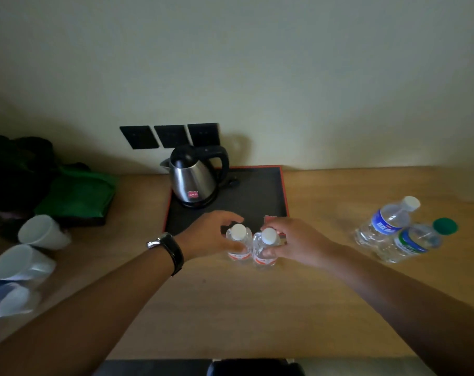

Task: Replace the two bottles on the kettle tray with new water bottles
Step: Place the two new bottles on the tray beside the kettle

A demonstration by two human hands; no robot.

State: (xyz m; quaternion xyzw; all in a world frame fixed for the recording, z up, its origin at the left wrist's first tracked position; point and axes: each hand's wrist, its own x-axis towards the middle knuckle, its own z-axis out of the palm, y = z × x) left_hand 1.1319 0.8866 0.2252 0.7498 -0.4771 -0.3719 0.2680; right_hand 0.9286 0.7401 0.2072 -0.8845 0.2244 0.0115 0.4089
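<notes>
Left hand (208, 234) curled around a small clear plastic bottle with a white cap and red label (239, 244), thumb low on the label, fingers bent over the far side of the shoulder. Right hand (295, 241) wrapped the same way around a second small clear white-capped, red-labelled bottle (265, 248), thumb pressed to the label and fingers behind the neck. Both bottles upright, touching or nearly touching each other, right at the near edge of the flat black tray with a red rim (257, 196); whether standing on the tray or on the light wooden tabletop (230, 308) cannot be told. Black-strapped wristwatch (170, 249) on the left wrist. Small red card (270, 219) on the tray just beyond the right fingers. At the tray's far left corner, a brushed steel kettle with a black lid and handle (194, 179) on its base. Well to the right of the tray, off it, two larger clear bottles touching each other: one white-capped with a blue label (387, 221), one green-capped with a blue and green label (417, 240). Left of the tray, a green folded bag (78, 194), and nearer, three white cups (24, 261) lying tipped on the table. Behind the tray, three black wall sockets (170, 135).
</notes>
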